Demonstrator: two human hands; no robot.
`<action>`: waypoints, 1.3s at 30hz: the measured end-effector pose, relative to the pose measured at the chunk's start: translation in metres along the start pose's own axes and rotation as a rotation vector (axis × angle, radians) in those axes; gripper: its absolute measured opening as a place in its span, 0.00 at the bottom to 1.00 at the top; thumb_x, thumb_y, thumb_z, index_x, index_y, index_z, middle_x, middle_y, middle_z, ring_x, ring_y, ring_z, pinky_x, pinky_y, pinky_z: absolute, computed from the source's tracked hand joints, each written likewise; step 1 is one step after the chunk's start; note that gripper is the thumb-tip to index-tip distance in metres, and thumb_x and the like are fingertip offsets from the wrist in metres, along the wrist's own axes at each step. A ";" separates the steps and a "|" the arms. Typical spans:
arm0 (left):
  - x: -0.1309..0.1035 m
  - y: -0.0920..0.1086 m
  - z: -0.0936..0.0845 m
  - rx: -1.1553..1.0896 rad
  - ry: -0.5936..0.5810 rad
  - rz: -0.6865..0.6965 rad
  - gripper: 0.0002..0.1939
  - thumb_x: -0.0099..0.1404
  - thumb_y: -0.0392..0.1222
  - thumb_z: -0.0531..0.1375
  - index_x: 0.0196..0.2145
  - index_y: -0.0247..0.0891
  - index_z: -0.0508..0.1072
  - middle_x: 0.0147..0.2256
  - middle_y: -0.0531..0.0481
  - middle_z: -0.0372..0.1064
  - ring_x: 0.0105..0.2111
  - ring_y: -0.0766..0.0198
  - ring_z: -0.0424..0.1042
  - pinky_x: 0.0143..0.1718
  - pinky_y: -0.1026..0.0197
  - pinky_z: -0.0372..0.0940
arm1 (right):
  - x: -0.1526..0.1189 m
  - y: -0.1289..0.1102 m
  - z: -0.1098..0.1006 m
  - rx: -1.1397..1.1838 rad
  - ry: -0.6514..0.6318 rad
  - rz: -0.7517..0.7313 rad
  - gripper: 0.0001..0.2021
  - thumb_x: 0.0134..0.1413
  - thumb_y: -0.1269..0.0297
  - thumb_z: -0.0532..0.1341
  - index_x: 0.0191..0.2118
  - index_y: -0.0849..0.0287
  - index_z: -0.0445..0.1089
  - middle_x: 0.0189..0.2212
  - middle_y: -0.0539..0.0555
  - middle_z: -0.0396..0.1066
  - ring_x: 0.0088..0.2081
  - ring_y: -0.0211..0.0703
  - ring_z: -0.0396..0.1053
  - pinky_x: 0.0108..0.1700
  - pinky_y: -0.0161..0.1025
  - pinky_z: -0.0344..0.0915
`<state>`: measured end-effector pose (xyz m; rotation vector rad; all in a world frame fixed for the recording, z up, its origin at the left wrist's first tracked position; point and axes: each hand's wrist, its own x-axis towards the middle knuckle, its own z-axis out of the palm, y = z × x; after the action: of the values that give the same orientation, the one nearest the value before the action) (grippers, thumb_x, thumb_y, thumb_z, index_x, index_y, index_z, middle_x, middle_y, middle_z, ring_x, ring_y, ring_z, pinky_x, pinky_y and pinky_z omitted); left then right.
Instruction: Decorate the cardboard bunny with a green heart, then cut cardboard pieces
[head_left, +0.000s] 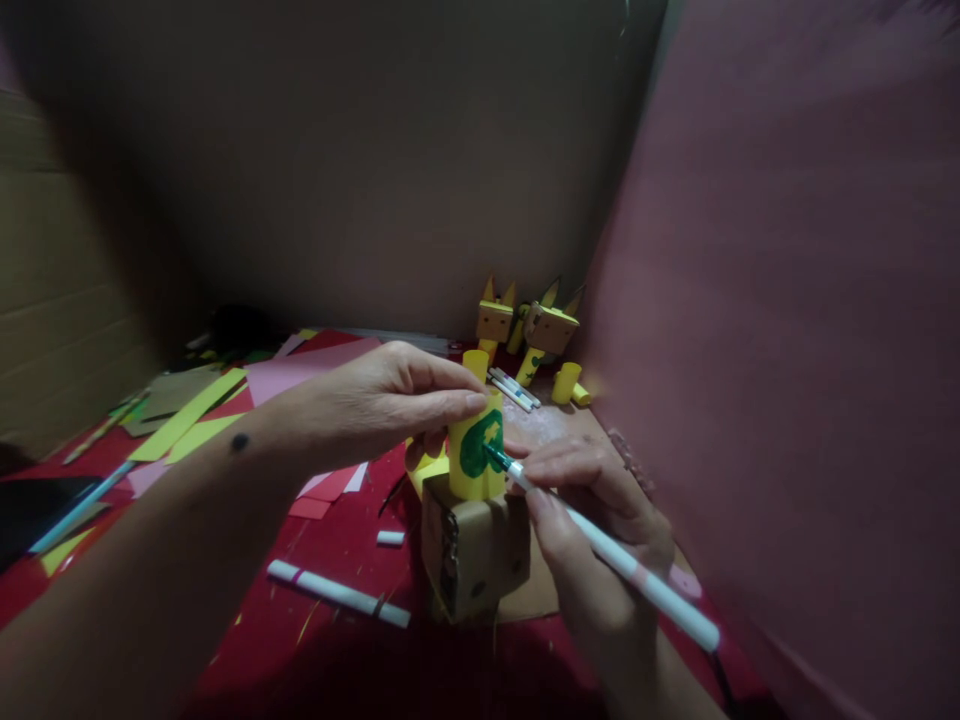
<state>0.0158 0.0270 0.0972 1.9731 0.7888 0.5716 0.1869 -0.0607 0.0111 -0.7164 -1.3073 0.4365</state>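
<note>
Head view: left fingers point(448, 404) pinching yellow tube point(475, 483); right fingers point(559, 470) pinching white marker point(641, 576) at tube's green patch point(473, 448)

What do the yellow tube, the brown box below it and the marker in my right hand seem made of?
Yellow tube: probably matte paper or thin card, judging by its curled shape and dull surface.
Brown box: most likely cardboard, dull, possibly corrugated, as its ragged side edge suggests.
Marker: apparently smooth white plastic, given its straight, even barrel, though the look alone can't confirm it.
</note>
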 end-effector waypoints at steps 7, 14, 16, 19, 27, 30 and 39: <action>0.002 0.001 0.000 0.007 0.003 -0.004 0.12 0.64 0.47 0.60 0.34 0.38 0.80 0.21 0.54 0.68 0.21 0.70 0.65 0.21 0.70 0.62 | -0.001 0.001 0.001 0.008 0.034 0.015 0.13 0.50 0.81 0.61 0.34 0.53 0.74 0.32 0.48 0.74 0.41 0.40 0.75 0.41 0.36 0.73; 0.001 0.001 0.000 0.021 0.008 0.004 0.12 0.64 0.47 0.60 0.34 0.38 0.80 0.21 0.53 0.68 0.21 0.70 0.65 0.21 0.70 0.62 | 0.000 0.002 0.001 -0.028 0.056 0.001 0.11 0.51 0.79 0.61 0.34 0.53 0.74 0.31 0.49 0.74 0.38 0.42 0.75 0.40 0.40 0.74; 0.001 0.001 0.000 0.029 0.009 0.008 0.12 0.64 0.47 0.60 0.34 0.38 0.80 0.21 0.53 0.68 0.21 0.69 0.65 0.21 0.70 0.62 | 0.000 0.001 0.001 -0.017 0.023 -0.003 0.11 0.51 0.78 0.61 0.35 0.54 0.74 0.31 0.50 0.74 0.40 0.43 0.74 0.41 0.40 0.73; 0.000 0.001 0.000 0.026 0.007 0.008 0.12 0.64 0.47 0.60 0.33 0.38 0.80 0.21 0.53 0.68 0.21 0.69 0.66 0.21 0.70 0.62 | -0.001 0.000 0.002 -0.013 0.008 0.003 0.11 0.51 0.78 0.60 0.35 0.53 0.73 0.32 0.50 0.73 0.41 0.43 0.74 0.42 0.40 0.73; 0.000 0.002 0.000 -0.005 -0.006 0.000 0.11 0.64 0.47 0.60 0.33 0.39 0.80 0.21 0.55 0.67 0.21 0.71 0.64 0.21 0.71 0.61 | 0.001 0.004 -0.001 -0.012 0.016 -0.004 0.12 0.50 0.80 0.60 0.34 0.54 0.73 0.32 0.49 0.74 0.42 0.42 0.75 0.45 0.39 0.74; 0.000 0.002 0.000 -0.003 -0.003 -0.006 0.12 0.65 0.47 0.60 0.34 0.39 0.80 0.22 0.55 0.68 0.22 0.71 0.65 0.21 0.71 0.61 | 0.001 0.004 -0.001 -0.018 0.040 -0.006 0.13 0.50 0.81 0.60 0.35 0.53 0.74 0.33 0.48 0.75 0.40 0.39 0.75 0.42 0.36 0.74; -0.001 0.002 0.000 -0.007 -0.005 -0.001 0.11 0.64 0.47 0.60 0.33 0.38 0.80 0.20 0.55 0.67 0.20 0.71 0.64 0.21 0.71 0.61 | 0.000 0.005 -0.001 0.004 0.032 0.003 0.12 0.50 0.80 0.61 0.34 0.54 0.74 0.31 0.49 0.75 0.41 0.42 0.76 0.42 0.38 0.75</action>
<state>0.0153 0.0256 0.0986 1.9671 0.7839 0.5676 0.1883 -0.0576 0.0072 -0.7193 -1.2749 0.4288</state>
